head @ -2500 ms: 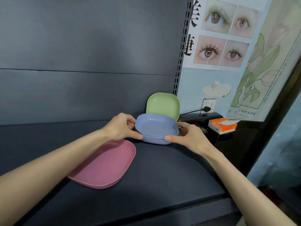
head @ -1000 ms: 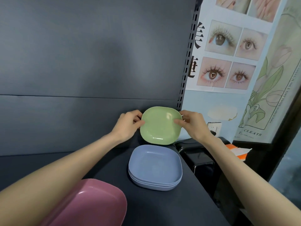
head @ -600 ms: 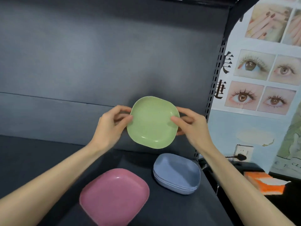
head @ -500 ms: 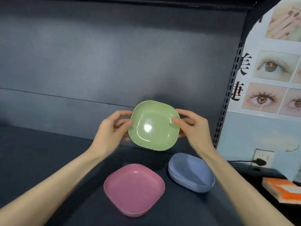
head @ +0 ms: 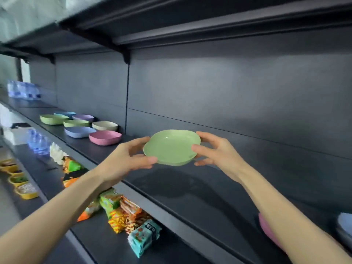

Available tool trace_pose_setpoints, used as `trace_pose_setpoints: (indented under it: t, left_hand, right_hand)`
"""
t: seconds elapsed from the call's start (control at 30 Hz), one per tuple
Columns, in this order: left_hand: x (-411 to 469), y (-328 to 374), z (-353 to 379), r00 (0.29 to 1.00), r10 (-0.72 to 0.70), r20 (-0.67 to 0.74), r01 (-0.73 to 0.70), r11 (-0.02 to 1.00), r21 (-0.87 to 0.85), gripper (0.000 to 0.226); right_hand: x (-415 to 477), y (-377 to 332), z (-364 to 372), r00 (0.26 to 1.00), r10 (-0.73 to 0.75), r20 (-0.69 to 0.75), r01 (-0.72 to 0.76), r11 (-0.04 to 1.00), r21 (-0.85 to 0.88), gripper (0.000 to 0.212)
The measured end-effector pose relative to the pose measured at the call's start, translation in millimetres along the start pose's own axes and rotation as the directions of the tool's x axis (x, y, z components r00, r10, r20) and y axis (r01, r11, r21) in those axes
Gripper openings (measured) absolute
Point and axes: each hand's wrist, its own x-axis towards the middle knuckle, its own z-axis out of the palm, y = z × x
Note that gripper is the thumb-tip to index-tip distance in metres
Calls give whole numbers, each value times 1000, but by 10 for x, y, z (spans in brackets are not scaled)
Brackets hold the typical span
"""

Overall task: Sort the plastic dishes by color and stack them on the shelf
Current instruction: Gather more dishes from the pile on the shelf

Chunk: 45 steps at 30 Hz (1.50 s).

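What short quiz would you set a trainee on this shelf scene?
1. True or false: the left hand and right hand both hold the green dish off the shelf.
2. Which bowl in the left-side group sits nearest the green dish? A pink, B cream, C purple.
3. Fill in: the snack packets lie one level ___ the dishes.
Key: 1 true; 2 A, the pink bowl; 3 below.

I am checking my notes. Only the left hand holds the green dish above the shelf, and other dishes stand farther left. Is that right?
Not quite. The head view shows both hands holding it: the left hand and the right hand grip the green dish above the shelf, and other dishes do stand farther left.
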Motion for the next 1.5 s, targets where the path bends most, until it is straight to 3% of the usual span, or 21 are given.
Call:
trace_pose_setpoints:
  t: [0.17, 0.3, 0.37, 0.47, 0.63, 0.83, 1.07, 1.17, 1.37, 1.5]
  left_hand:
    - [-107, 20, -1173, 989, 32, -146, -21, 996, 81, 42]
    - [-68, -41, -1939, 972, 76, -222, -46, 990, 136, 36]
    - [9, -101, -2267, 963, 94, -252, -70, 992, 106, 29]
    - [150, -216, -2690, 951, 88, -297, -74, 996, 59, 40]
    - [519, -427, -3331, 961, 79, -266, -57, 994, 90, 33]
    - [1075, -753, -4224, 965, 80, -250, -38, 985, 170, 20]
    - [1722, -1135, -5345, 955, 35, -295, 21, 983, 184, 62]
    - [1972, -1228, -5794, 958, 25, -287, 26, 984, 174, 76]
    - [2421, -1588, -6544, 961, 18, -277, 26, 988, 154, 43]
    - [2763, -1918, -7039, 972, 7, -233, 30, 987, 155, 44]
  right_hand:
    - [641, -16, 1052, 991, -37, 129, 41, 999, -25, 34]
    - [1136, 25, 1758, 989, -31, 147, 33, 999, -10, 64]
    - [1371, 39, 2044, 991, -25, 132, 24, 1000, 10, 71]
    - [1732, 55, 2392, 997, -23, 78, 22, 1000, 17, 72]
    - [2356, 120, 2801, 999, -44, 11, 45, 999, -25, 79]
    - [3297, 434, 3323, 998, -66, -9, 66, 998, -23, 61]
    - [4449, 635, 3982, 998, -66, 5, 66, 998, -8, 64]
    - [4868, 676, 4223, 998, -58, 16, 58, 998, -7, 50]
    - [5587, 867, 4667, 998, -50, 35, 51, 998, -24, 33]
    - [5962, 1034, 4976, 999, -20, 46, 25, 995, -98, 32]
